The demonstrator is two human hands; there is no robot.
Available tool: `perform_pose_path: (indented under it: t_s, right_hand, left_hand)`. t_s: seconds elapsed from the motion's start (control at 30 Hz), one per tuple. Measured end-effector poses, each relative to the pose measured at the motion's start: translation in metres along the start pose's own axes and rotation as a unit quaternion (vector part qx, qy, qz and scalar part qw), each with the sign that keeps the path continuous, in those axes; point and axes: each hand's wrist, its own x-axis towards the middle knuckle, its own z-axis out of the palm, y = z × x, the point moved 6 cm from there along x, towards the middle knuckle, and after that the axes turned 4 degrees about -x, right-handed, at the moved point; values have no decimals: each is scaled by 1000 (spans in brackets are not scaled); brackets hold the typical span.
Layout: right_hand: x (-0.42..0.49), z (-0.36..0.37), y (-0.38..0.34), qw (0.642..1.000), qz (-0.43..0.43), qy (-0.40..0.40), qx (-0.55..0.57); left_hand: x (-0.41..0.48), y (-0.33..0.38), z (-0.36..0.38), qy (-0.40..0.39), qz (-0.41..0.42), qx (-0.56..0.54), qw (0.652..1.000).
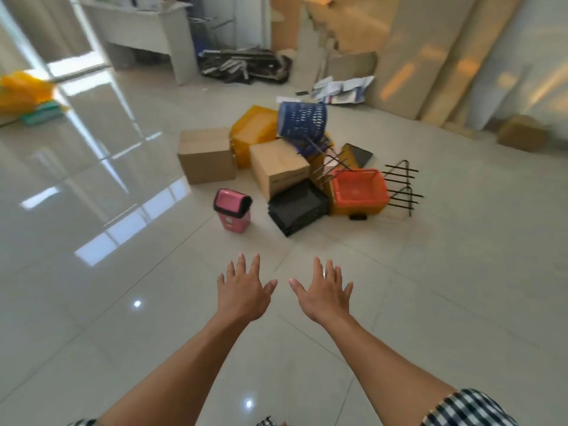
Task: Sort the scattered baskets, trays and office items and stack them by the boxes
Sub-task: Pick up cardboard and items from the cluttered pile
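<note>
My left hand [242,287] and my right hand [324,290] are stretched out side by side over the floor, fingers spread, holding nothing. Ahead lies a pile on the tiles. Two cardboard boxes [207,155] [278,166] stand there, with a yellow crate [253,130] behind them. A blue perforated basket [302,119] lies tipped on top. An orange basket [359,187] sits at the right, a black tray [298,207] in front of it, and a black wire rack [401,186] beside it. A small pink bin [233,209] stands apart at the left.
Yellow and green trays [26,99] lie at the far left. A white desk [150,32] stands at the back with dark clutter [246,66] beside it. Papers [341,89] and cardboard sheets [405,53] lean by the right wall; another small box [521,136] sits far right.
</note>
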Motion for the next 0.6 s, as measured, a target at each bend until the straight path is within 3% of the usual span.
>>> perform_pose_path:
  t_s: [0.3,0.6]
  right_hand:
    - [54,-16,34,995,91,18,35]
    - [148,-18,-43,993,114,16,40]
  left_hand:
    - [88,63,-5,-13,96,32,995]
    - [202,19,-44,-30,113,32,993]
